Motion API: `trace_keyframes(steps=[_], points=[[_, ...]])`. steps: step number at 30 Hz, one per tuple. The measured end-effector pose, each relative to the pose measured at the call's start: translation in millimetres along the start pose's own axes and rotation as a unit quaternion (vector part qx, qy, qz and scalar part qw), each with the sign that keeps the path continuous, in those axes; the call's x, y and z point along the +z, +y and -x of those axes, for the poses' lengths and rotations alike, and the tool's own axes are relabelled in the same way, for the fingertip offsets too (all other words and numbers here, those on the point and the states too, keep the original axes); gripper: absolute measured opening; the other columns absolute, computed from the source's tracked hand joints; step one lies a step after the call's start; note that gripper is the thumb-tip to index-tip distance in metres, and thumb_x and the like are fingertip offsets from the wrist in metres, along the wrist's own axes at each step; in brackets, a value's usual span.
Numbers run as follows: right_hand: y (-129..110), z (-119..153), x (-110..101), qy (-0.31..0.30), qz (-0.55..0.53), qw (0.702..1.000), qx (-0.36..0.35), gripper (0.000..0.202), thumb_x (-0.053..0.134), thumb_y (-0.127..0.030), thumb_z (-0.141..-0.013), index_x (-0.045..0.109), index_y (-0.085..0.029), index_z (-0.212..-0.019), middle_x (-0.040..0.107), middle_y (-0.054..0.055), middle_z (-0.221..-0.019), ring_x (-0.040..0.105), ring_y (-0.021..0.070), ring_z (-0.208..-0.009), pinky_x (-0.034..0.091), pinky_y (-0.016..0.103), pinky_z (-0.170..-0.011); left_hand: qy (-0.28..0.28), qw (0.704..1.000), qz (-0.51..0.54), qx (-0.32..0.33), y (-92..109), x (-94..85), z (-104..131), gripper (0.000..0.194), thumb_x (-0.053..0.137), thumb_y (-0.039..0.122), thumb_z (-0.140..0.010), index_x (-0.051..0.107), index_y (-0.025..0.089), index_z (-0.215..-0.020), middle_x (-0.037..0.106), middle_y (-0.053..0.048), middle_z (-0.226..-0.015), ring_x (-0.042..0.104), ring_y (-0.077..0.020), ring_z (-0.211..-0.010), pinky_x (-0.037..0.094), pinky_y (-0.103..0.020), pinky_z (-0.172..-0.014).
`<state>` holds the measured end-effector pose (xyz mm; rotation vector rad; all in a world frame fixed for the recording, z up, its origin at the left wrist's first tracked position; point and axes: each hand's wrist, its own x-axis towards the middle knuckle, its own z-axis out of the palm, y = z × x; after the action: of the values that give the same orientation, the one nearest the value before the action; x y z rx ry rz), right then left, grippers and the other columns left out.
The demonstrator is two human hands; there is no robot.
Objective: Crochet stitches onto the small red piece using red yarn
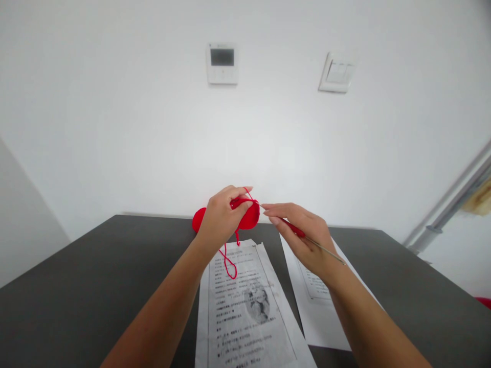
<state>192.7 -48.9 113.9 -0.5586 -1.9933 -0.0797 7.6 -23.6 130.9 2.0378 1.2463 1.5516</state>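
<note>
My left hand (226, 209) pinches a strand of red yarn (231, 271) between thumb and fingers, and part of it runs over the raised index finger. A loop of it dangles below the hand, over a printed sheet. My right hand (303, 230) grips a crochet hook (294, 228) with a red handle and a metal shaft. Its tip points left and meets the yarn at my left fingertips. Behind my left hand shows a rounded red mass (249, 217), with more red yarn (198, 220) to its left; whether these join is hidden.
Two printed sheets lie on the dark table (95, 286): one with a dark oval picture (257, 304), another white sheet (322, 327) under my right forearm. On the white wall behind are a thermostat panel (222, 74) and a switch (337, 74). A grey pipe (452, 209) runs at right.
</note>
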Motion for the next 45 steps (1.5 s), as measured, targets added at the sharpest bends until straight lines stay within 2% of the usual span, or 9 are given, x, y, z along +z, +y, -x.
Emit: trace_keyframes(steps=[10, 14, 18, 22, 26, 31, 34, 39, 45], points=[[-6.8, 0.1, -20.7, -0.060, -0.093, 0.984, 0.142, 0.020, 0.055, -0.025, -0.095, 0.073, -0.023, -0.103, 0.077, 0.003, -0.100, 0.071, 0.0166, -0.092, 0.056, 0.028, -0.077, -0.099, 0.992, 0.076, -0.027, -16.1, -2.2, -4.3, 0.021, 0.064, 0.026, -0.078, 0.074, 0.017, -0.094, 0.074, -0.008, -0.101, 0.066, -0.0202, -0.090, 0.050, -0.036, -0.086], [-7.8, -0.6, -21.8, -0.044, -0.168, 0.965, 0.196, 0.016, 0.060, -0.027, -0.092, 0.075, -0.024, -0.097, 0.077, 0.003, -0.093, 0.072, 0.0174, -0.089, 0.057, 0.030, -0.079, -0.120, 0.986, 0.107, -0.044, -17.7, -8.1, -6.3, 0.013, 0.067, 0.027, -0.074, 0.074, 0.018, -0.080, 0.075, -0.008, -0.100, 0.066, -0.0206, -0.090, 0.051, -0.033, -0.080], [-3.3, -1.7, -17.4, 0.005, -0.274, 0.934, 0.231, 0.013, 0.063, -0.026, -0.090, 0.075, -0.021, -0.092, 0.078, 0.005, -0.088, 0.074, 0.0184, -0.080, 0.061, 0.034, -0.077, -0.156, 0.963, 0.189, -0.107, -15.4, -14.4, -6.3, 0.014, 0.073, 0.027, -0.069, 0.074, 0.017, -0.079, 0.075, -0.008, -0.101, 0.068, -0.0192, -0.083, 0.053, -0.030, -0.072], [0.0, -1.1, -9.6, 0.031, -0.311, 0.935, 0.169, 0.013, 0.063, -0.022, -0.090, 0.075, -0.022, -0.094, 0.078, 0.004, -0.086, 0.075, 0.0182, -0.076, 0.063, 0.036, -0.075, -0.198, 0.920, 0.293, -0.170, -14.4, -18.7, -4.9, 0.018, 0.077, 0.024, -0.065, 0.076, 0.018, -0.082, 0.076, -0.007, -0.087, 0.066, -0.0155, -0.067, 0.053, -0.028, -0.063], [-0.7, -0.3, -6.1, 0.019, -0.250, 0.966, 0.067, 0.017, 0.061, -0.018, -0.090, 0.075, -0.025, -0.096, 0.078, 0.005, -0.095, 0.074, 0.0202, -0.090, 0.062, 0.037, -0.078, -0.246, 0.883, 0.347, -0.200, -10.4, -20.2, -3.9, 0.020, 0.080, 0.020, -0.060, 0.077, 0.016, -0.078, 0.074, -0.005, -0.072, 0.064, -0.0144, -0.061, 0.051, -0.027, -0.060], [1.4, -3.5, -9.1, -0.011, -0.116, 0.991, -0.063, 0.028, 0.059, -0.015, -0.090, 0.070, -0.029, -0.112, 0.075, 0.004, -0.110, 0.070, 0.0204, -0.100, 0.058, 0.041, -0.086, -0.261, 0.862, 0.375, -0.220, -4.6, -20.4, -3.1, 0.019, 0.082, 0.017, -0.055, 0.075, 0.015, -0.073, 0.072, -0.004, -0.066, 0.063, -0.0129, -0.057, 0.050, -0.026, -0.058], [3.3, -6.0, -10.7, -0.036, -0.069, 0.992, -0.097, 0.031, 0.056, -0.015, -0.091, 0.067, -0.028, -0.118, 0.073, 0.005, -0.117, 0.067, 0.0200, -0.108, 0.056, 0.042, -0.091, -0.260, 0.855, 0.389, -0.224, -4.7, -19.3, -2.6, 0.020, 0.083, 0.016, -0.055, 0.074, 0.015, -0.073, 0.072, -0.003, -0.066, 0.062, -0.0119, -0.057, 0.050, -0.026, -0.060], [5.1, -4.6, -9.8, -0.040, -0.059, 0.992, -0.104, 0.027, 0.053, -0.016, -0.093, 0.067, -0.025, -0.115, 0.075, 0.005, -0.109, 0.067, 0.0186, -0.108, 0.057, 0.039, -0.091, -0.262, 0.874, 0.358, -0.197, -7.9, -15.4, -2.1, 0.017, 0.081, 0.019, -0.061, 0.074, 0.015, -0.076, 0.074, -0.004, -0.073, 0.065, -0.0132, -0.064, 0.052, -0.027, -0.066], [5.7, 2.5, -7.9, 0.001, -0.075, 0.997, -0.007, 0.023, 0.053, -0.016, -0.093, 0.069, -0.024, -0.108, 0.073, 0.007, -0.114, 0.070, 0.0188, -0.104, 0.059, 0.037, -0.088, -0.200, 0.940, 0.250, -0.118, -3.8, -11.1, -0.4, 0.018, 0.072, 0.029, -0.074, 0.074, 0.017, -0.087, 0.075, -0.008, -0.094, 0.067, -0.0180, -0.083, 0.052, -0.032, -0.078]])
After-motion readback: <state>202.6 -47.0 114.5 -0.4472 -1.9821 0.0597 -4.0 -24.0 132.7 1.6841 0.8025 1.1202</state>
